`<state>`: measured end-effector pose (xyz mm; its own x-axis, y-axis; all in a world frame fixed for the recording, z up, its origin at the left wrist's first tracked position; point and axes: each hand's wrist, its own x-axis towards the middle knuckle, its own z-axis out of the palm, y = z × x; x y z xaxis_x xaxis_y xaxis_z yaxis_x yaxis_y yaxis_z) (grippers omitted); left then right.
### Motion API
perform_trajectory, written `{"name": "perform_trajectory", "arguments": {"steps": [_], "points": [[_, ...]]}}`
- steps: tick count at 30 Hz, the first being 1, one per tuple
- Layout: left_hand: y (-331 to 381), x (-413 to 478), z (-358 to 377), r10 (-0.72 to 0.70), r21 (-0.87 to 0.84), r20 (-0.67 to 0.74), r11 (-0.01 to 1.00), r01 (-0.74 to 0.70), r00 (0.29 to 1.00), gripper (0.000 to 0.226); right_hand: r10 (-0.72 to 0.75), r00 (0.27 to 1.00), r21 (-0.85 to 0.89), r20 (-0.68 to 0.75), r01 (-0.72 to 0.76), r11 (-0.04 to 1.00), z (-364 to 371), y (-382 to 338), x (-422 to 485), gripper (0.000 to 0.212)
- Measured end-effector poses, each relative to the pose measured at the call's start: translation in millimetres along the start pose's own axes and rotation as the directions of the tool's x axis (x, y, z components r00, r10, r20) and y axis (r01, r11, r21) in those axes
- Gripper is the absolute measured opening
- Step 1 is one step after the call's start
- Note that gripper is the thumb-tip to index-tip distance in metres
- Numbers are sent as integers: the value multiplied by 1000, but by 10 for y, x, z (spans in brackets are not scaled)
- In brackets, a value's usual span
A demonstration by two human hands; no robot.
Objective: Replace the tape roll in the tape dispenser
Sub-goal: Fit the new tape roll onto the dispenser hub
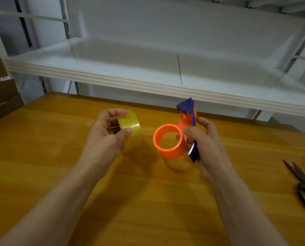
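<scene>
My left hand holds a yellowish clear tape roll above the wooden table, thumb and fingers pinching its rim. My right hand grips an orange and blue tape dispenser by its blue handle side. The dispenser's orange core ring faces left and has no roll on it. The blue cutter end points up and away. A small gap separates the roll and the dispenser.
Black scissors lie at the table's right edge. A white metal shelf runs across just behind the table. Cardboard boxes stand at the far left.
</scene>
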<state>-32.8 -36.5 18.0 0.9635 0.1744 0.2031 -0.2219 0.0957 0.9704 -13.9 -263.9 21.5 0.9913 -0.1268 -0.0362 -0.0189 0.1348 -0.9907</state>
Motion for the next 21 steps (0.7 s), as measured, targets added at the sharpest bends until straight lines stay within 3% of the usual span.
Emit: {"name": "perform_trajectory", "arguments": {"steps": [4, 9, 21], "points": [[16, -40, 48, -31, -6, 129, 999, 32, 991, 40, -138, 988, -38, -67, 136, 990, 63, -38, -63, 65], [18, -104, 117, -24, 30, 219, 999, 17, 976, 42, -300, 954, -266, -20, 285, 921, 158, -21, -166, 64], [71, -152, 166, -30, 61, 178, 998, 20, 984, 40, -423, 891, -518, 165, 444, 731, 429, 51, -382, 81]]}}
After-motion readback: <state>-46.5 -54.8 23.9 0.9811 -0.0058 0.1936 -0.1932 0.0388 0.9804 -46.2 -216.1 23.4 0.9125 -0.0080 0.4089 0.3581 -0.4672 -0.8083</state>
